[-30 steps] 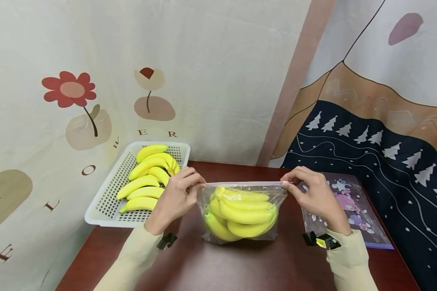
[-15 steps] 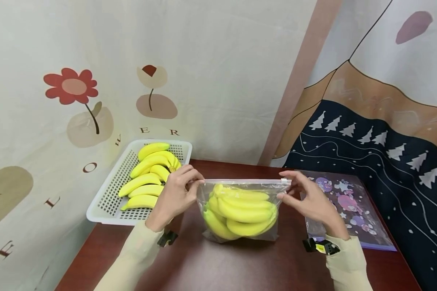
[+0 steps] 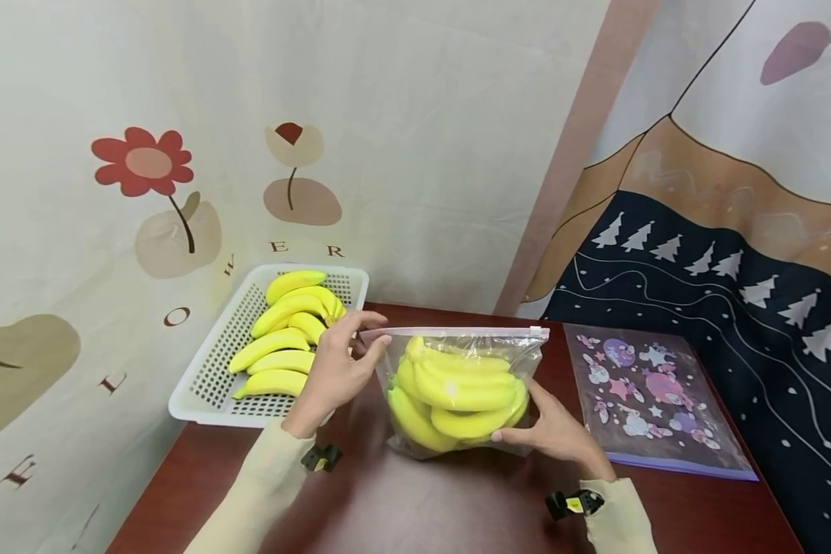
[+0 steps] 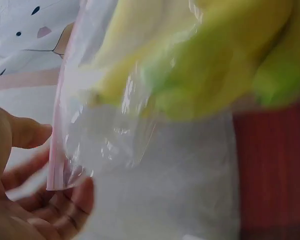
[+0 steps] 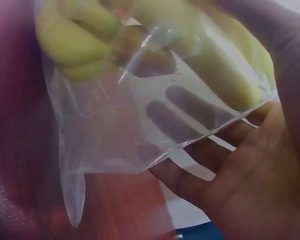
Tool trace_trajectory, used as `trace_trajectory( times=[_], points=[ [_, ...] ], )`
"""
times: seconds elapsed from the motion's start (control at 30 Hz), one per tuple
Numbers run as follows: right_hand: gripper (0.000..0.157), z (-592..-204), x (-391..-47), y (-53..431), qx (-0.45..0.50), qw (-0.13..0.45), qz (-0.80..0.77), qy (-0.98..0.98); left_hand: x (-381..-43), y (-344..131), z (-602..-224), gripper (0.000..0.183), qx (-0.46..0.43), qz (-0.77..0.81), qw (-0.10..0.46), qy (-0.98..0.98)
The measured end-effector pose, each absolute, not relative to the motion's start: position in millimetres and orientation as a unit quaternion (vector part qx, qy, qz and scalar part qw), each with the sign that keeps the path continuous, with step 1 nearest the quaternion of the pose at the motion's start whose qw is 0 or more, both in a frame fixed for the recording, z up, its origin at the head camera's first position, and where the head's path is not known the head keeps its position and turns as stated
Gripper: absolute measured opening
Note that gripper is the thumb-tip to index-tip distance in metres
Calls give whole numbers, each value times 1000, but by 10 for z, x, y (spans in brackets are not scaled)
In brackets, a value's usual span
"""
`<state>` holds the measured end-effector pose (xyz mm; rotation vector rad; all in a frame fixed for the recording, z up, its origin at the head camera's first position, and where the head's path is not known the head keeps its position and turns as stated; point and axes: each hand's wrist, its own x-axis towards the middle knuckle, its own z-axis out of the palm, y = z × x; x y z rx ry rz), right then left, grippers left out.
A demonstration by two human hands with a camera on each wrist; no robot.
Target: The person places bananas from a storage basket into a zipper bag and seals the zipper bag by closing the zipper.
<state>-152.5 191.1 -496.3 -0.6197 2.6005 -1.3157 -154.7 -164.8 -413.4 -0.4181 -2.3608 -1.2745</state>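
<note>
A clear zip bag (image 3: 471,337) full of yellow bananas (image 3: 450,385) stands on the table, its slider at the right end of the top strip. My left hand (image 3: 335,365) is at the bag's upper left corner. In the left wrist view the end of the pink strip (image 4: 57,155) lies between thumb and relaxed fingers, which stand apart from each other. At the lower right side, my right hand (image 3: 550,427) holds the bag, thumb in front. Its other fingers reach behind the plastic, showing through it in the right wrist view.
A white perforated basket (image 3: 211,381) with more bananas stands at the back left. To the right lies a flat, printed plastic bag (image 3: 651,392) with a purple edge. Printed cloths (image 3: 443,154) hang behind the dark red table (image 3: 415,515).
My right hand has left the top strip and moved down to the bag's lower right side. The bag has shifted slightly, and my left hand's pinch on its corner has loosened.
</note>
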Motion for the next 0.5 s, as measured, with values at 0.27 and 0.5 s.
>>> trace_trajectory(
  times=[0.27,0.5],
  points=[
    [82,-5077,-1587,1905,-206,59,-496,841,-1406,-1539,-4620,91,21,-601,-24,-798],
    [75,-5107,-1664,1868,-168,85,-537,822,-1349,-1466,-5010,63,22,-611,-77,-788]
  ],
)
